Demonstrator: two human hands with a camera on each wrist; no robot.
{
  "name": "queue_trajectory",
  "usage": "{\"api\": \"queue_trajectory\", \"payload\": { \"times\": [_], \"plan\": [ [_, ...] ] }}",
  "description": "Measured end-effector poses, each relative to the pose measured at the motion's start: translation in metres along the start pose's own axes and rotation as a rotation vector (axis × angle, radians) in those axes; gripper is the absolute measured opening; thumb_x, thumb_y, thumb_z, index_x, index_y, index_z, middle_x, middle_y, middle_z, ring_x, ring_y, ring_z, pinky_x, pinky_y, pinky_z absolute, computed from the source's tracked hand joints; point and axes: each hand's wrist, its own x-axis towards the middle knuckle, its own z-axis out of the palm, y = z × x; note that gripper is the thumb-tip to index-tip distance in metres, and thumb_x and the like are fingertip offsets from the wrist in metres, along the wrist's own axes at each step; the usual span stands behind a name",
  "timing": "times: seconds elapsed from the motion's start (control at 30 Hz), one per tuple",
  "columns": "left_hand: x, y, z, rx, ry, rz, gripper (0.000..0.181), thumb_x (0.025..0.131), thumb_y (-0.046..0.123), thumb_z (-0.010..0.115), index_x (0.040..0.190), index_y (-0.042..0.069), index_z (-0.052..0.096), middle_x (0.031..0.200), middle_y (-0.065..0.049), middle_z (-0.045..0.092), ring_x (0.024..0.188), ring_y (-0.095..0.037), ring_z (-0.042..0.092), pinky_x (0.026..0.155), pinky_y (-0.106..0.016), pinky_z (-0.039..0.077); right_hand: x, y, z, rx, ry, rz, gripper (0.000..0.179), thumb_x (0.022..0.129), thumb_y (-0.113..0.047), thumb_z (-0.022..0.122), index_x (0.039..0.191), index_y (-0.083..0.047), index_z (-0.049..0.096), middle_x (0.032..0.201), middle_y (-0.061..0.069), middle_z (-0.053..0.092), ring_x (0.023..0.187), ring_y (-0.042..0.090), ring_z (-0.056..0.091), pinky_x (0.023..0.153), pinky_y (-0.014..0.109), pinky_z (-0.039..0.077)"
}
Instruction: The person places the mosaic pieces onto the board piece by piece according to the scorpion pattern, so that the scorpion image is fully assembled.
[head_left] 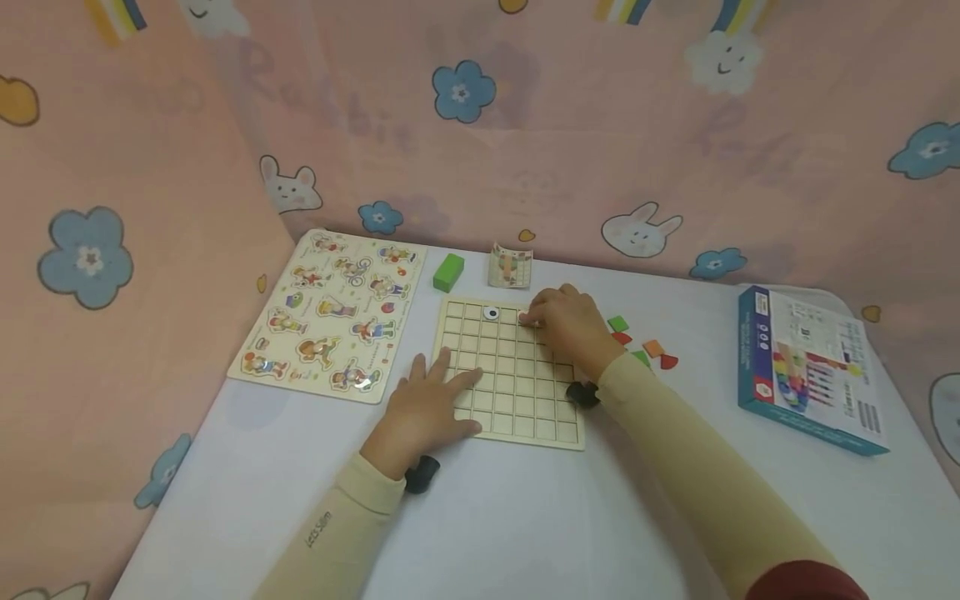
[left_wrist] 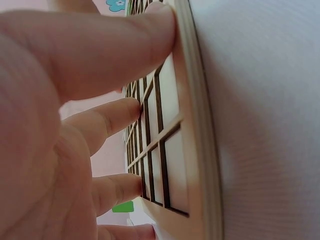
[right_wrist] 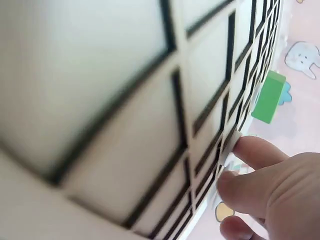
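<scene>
A wooden grid board [head_left: 517, 386] lies flat on the table, with a round white eye piece [head_left: 491, 313] in a cell of its far row. My left hand [head_left: 420, 408] rests with spread fingers on the board's near left part; in the left wrist view its thumb [left_wrist: 150, 37] presses the frame's edge. At the far right corner of the grid, my right hand [head_left: 573, 329] pinches a small white piece [right_wrist: 229, 148] between thumb and finger, right at the board's surface. The piece's face is hidden in the right wrist view.
A green block [head_left: 448, 272] and a curled picture card [head_left: 510, 267] stand behind the board. To the left lies a picture puzzle board [head_left: 330, 312]. Several small coloured pieces, among them an orange square [head_left: 654, 348], lie right of my right hand. A blue-edged box [head_left: 813, 371] is farther right.
</scene>
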Motion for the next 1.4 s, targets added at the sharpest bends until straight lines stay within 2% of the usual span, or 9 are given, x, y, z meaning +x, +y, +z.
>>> {"api": "queue_trajectory", "payload": {
  "times": [0.23, 0.4, 0.53, 0.8, 0.9, 1.03, 1.13, 1.27, 1.4],
  "plan": [
    [0.0, 0.001, 0.0, 0.002, -0.002, -0.001, 0.079, 0.092, 0.048, 0.081, 0.161, 0.032, 0.048, 0.175, -0.018, 0.015, 0.157, -0.054, 0.009, 0.121, -0.068, 0.023, -0.012, 0.0, 0.001, -0.023, -0.024, 0.006, 0.037, 0.101, -0.015, 0.075, 0.137, -0.022, 0.074, 0.138, 0.008, 0.063, 0.122, 0.033, 0.053, 0.096, 0.052, 0.049],
    [0.0, 0.002, -0.002, 0.002, 0.001, 0.0, 0.078, 0.092, 0.047, 0.081, 0.161, 0.031, 0.049, 0.175, -0.019, 0.015, 0.157, -0.055, 0.009, 0.121, -0.069, 0.023, -0.008, -0.004, -0.001, 0.059, -0.087, 0.076, 0.032, 0.108, -0.015, 0.061, 0.137, -0.018, 0.073, 0.144, 0.009, 0.057, 0.128, 0.034, 0.047, 0.105, 0.057, 0.042],
    [0.0, 0.0, -0.001, 0.009, 0.004, 0.003, 0.078, 0.092, 0.048, 0.08, 0.161, 0.031, 0.048, 0.175, -0.02, 0.015, 0.157, -0.055, 0.009, 0.121, -0.069, 0.023, -0.002, -0.007, -0.002, 0.062, -0.108, 0.11, 0.032, 0.109, -0.013, 0.053, 0.135, -0.017, 0.072, 0.144, 0.01, 0.055, 0.129, 0.035, 0.046, 0.108, 0.058, 0.04],
    [0.001, 0.0, 0.0, 0.018, 0.005, 0.008, 0.08, 0.091, 0.049, 0.081, 0.161, 0.031, 0.048, 0.175, -0.02, 0.015, 0.156, -0.055, 0.01, 0.12, -0.07, 0.024, -0.001, -0.008, -0.004, 0.023, -0.101, 0.113, 0.033, 0.108, -0.012, 0.059, 0.138, -0.018, 0.07, 0.146, 0.012, 0.053, 0.129, 0.036, 0.045, 0.104, 0.057, 0.042],
    [0.001, 0.001, 0.001, 0.017, 0.006, 0.009, 0.08, 0.091, 0.048, 0.081, 0.162, 0.031, 0.048, 0.175, -0.02, 0.015, 0.156, -0.055, 0.01, 0.12, -0.07, 0.024, -0.004, 0.003, -0.012, 0.089, -0.071, 0.123, 0.036, 0.108, -0.011, 0.056, 0.142, -0.016, 0.066, 0.151, 0.014, 0.052, 0.134, 0.04, 0.045, 0.106, 0.061, 0.041],
    [0.001, 0.002, 0.001, 0.008, -0.002, 0.009, 0.08, 0.091, 0.048, 0.081, 0.162, 0.032, 0.047, 0.175, -0.019, 0.013, 0.157, -0.055, 0.009, 0.12, -0.07, 0.023, -0.017, 0.032, -0.031, 0.22, 0.049, 0.178, 0.036, 0.108, -0.009, 0.054, 0.142, -0.008, 0.066, 0.152, 0.018, 0.055, 0.138, 0.043, 0.048, 0.11, 0.065, 0.04],
    [0.001, 0.002, 0.001, 0.006, -0.003, 0.01, 0.08, 0.091, 0.048, 0.081, 0.162, 0.031, 0.048, 0.175, -0.02, 0.014, 0.157, -0.055, 0.009, 0.12, -0.07, 0.024, -0.031, 0.056, -0.043, 0.261, 0.101, 0.233, 0.034, 0.108, -0.011, 0.056, 0.139, -0.004, 0.068, 0.146, 0.02, 0.06, 0.128, 0.042, 0.057, 0.107, 0.063, 0.045],
    [0.001, 0.0, 0.001, 0.006, -0.001, 0.01, 0.08, 0.091, 0.048, 0.081, 0.162, 0.031, 0.048, 0.175, -0.02, 0.014, 0.156, -0.055, 0.009, 0.12, -0.07, 0.024, -0.047, 0.076, -0.047, 0.26, 0.042, 0.295, 0.034, 0.107, -0.015, 0.061, 0.139, -0.004, 0.067, 0.146, 0.022, 0.059, 0.127, 0.043, 0.056, 0.107, 0.063, 0.047],
    [0.001, -0.001, 0.0, 0.003, -0.002, 0.008, 0.08, 0.091, 0.048, 0.082, 0.161, 0.032, 0.048, 0.175, -0.02, 0.014, 0.157, -0.055, 0.009, 0.12, -0.07, 0.024, -0.052, 0.079, -0.033, 0.234, -0.033, 0.317, 0.035, 0.106, -0.015, 0.065, 0.139, -0.006, 0.069, 0.145, 0.022, 0.06, 0.134, 0.045, 0.051, 0.112, 0.063, 0.042]
  ]
}}
